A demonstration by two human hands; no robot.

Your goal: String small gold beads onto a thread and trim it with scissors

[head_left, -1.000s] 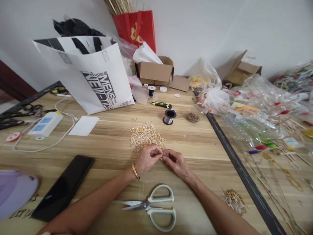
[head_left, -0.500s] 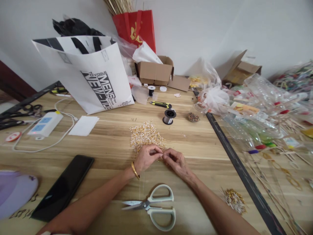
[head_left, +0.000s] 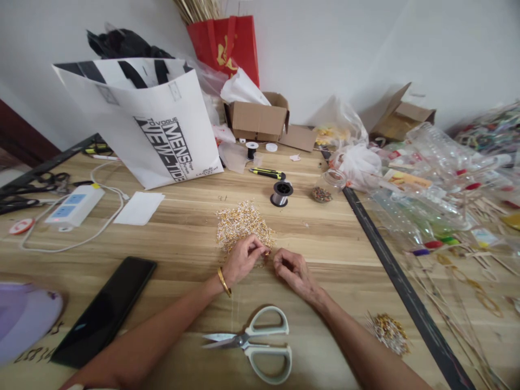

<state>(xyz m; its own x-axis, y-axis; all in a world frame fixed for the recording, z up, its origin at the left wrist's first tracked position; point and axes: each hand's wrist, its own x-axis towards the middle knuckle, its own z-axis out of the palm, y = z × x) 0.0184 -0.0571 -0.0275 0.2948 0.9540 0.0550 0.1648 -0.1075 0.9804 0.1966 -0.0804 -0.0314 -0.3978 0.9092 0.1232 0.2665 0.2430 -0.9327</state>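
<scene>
Left hand (head_left: pixel 242 260) pinches a small gold piece at the near edge of the gold bead pile (head_left: pixel 242 223); right hand (head_left: pixel 293 269) rests curled just beside it on the surface (head_left: pixel 182 233).

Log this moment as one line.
left hand: pinching at bead pile edge | right hand: curled, just apart | scissors: near, idle | spool: beyond pile
</scene>
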